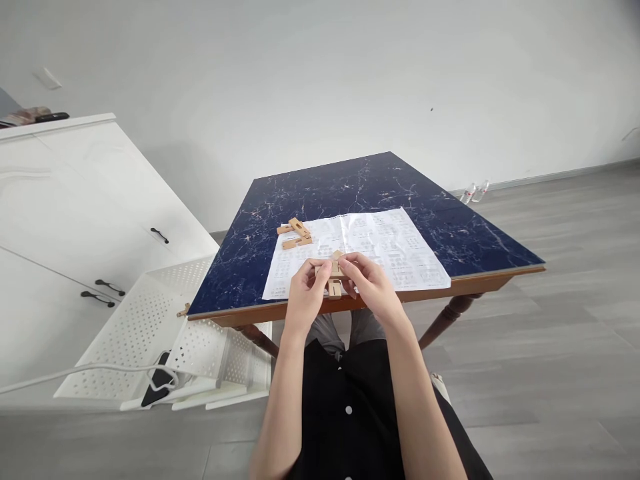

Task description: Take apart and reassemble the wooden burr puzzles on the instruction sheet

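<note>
We've got L hand (305,288) & R hand (374,283) both pinching notched wood-block assy (336,268), partly hidden, over near edge of creased printed sheet (393,241); loose notched wood pcs (300,228) at sheet's far-L corner, blue marble-look tabletop (340,183) under; white perforated rack (130,327) at L w/ flat black obj (157,381) on it

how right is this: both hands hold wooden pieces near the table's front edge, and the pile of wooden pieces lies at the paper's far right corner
One slip: the head view shows the pile of wooden pieces at the far left corner of the paper, not the right; the rest stands.
</note>
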Demonstrator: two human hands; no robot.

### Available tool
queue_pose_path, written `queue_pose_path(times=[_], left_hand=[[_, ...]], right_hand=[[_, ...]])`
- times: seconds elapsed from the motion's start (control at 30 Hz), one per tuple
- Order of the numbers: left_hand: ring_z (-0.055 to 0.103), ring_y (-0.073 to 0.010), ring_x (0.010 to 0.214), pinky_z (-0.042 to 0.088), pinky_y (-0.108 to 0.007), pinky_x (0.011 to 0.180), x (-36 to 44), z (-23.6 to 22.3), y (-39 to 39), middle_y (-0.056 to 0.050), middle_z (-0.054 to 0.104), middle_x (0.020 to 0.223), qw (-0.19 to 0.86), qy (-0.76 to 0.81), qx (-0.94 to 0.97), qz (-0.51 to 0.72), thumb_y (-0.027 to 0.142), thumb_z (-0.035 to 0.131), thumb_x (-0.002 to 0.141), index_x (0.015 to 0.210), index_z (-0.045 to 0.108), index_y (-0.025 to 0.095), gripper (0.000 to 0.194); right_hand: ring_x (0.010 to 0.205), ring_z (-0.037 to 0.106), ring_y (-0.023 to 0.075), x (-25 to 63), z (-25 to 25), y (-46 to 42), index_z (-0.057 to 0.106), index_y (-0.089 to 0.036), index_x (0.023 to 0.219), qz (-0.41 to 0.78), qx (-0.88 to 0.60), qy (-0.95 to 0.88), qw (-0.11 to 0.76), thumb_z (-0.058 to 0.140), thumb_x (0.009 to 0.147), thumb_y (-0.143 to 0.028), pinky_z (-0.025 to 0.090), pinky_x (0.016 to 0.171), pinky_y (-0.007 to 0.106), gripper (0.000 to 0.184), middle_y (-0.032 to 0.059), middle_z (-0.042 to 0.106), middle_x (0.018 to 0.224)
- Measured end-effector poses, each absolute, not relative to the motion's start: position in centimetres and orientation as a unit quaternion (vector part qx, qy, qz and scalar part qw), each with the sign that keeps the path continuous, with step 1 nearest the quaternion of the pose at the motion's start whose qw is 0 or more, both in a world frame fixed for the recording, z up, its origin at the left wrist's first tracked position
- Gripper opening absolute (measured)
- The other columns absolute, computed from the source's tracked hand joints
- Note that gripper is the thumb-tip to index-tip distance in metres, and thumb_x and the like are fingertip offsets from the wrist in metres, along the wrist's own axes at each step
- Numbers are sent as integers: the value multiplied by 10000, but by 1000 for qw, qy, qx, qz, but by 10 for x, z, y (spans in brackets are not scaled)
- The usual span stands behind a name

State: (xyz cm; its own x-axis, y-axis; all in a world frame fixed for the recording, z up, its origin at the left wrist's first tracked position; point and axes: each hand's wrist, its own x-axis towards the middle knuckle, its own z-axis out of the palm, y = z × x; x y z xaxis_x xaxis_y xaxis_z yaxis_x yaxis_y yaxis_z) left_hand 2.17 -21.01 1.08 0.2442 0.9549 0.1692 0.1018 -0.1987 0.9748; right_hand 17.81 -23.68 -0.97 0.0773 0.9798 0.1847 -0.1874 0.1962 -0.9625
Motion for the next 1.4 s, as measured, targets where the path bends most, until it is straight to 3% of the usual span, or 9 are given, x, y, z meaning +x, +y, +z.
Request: queue_pose_path(times=[0.3, 0.73, 1.13, 1.4], left_hand=[[554, -153, 761, 450, -257, 726, 23, 11, -211, 17, 587, 795, 504, 396, 614, 461, 445, 645, 1037, 883, 606, 219, 276], [594, -163, 798, 487, -268, 756, 23, 11, -211, 2, 634, 855, 503, 390, 621, 457, 455, 659, 1031, 891, 624, 226, 271], [557, -146, 701, 462, -263, 699, 21, 12, -210, 22, 596, 759, 517, 391, 602, 466, 452, 670, 1014, 869, 612, 222, 279], [611, -157, 783, 497, -271, 755, 17, 13, -210, 12, 641, 842, 506, 382, 637, 439, 498, 686, 1023, 928, 624, 234, 287]], right_hand=[[605, 475, 124, 176, -11, -237, 641, -253, 950, 506, -393, -459, 616, 700, 1004, -550, 343, 510, 251, 308, -42, 489, 719], [643, 477, 131, 177, -15, -233, 673, -255, 941, 526, -385, -438, 619, 736, 969, -566, 381, 579, 267, 319, -38, 473, 736], [677, 499, 149, 174, -17, -232, 675, -253, 955, 490, -374, -483, 622, 705, 995, -584, 409, 624, 292, 334, -27, 521, 740], [660, 470, 136, 175, -14, -234, 676, -252, 909, 505, -384, -462, 620, 727, 977, -577, 404, 618, 284, 335, -28, 530, 763]])
